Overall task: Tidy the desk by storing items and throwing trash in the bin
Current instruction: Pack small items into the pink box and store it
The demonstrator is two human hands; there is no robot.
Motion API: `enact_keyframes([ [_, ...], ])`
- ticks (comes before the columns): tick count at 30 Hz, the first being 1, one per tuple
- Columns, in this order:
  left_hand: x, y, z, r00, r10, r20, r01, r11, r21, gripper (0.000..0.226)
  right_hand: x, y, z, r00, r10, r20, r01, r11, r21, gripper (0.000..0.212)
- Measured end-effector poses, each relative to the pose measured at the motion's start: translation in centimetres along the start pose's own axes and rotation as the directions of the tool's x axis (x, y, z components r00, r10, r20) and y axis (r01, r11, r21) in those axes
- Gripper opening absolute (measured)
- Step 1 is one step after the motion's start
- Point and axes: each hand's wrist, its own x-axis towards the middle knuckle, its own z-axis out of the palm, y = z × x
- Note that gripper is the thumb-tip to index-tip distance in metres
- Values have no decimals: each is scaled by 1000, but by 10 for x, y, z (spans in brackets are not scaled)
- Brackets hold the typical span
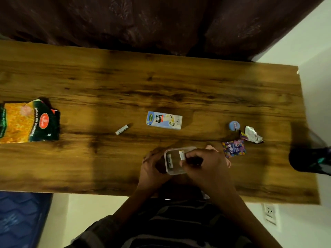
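A small clear plastic box [174, 170] stands near the desk's front edge. My left hand [154, 166] grips its left side. My right hand [204, 163] pinches a small white battery-like cylinder [182, 155] over the box's opening. Another white cylinder [170, 161] lies inside the box. A third one [122, 129] lies loose on the desk to the left. A milkshake carton [164, 120] lies flat beyond the box. To the right are a purple Gems wrapper [232, 149], a crumpled foil wrapper [253, 134] and a small blue round item [234, 125].
A large orange and green snack bag [28, 120] lies at the desk's left end [89, 77]. A dark bin-like object [309, 160] stands off the right edge. A dark curtain hangs behind the desk. A wall socket [270, 212] is low on the right.
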Motion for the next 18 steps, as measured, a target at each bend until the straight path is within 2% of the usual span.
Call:
enact_keyframes([
  [3, -2, 7, -2, 1000, -25, 4, 25, 1000, 15, 64, 6, 3, 17, 999, -23, 35, 26, 995, -92, 12],
  [5, -4, 10, -2, 997, -74, 15, 74, 997, 4, 66, 13, 3, 28, 996, -20, 86, 38, 977, -212, 13],
  [9, -3, 12, -4, 996, -87, 17, 87, 996, -18, 67, 27, 0, 45, 982, 72, 178, -3, 932, -362, 15],
  [12, -3, 11, -4, 998, -65, 24, 65, 998, -10, 68, 29, 0, 52, 971, 106, 214, -8, 909, -416, 22],
  [18, -4, 8, -3, 998, -52, 22, 52, 998, -20, 71, 32, 1, 56, 982, 81, 170, -2, 908, -419, 16],
])
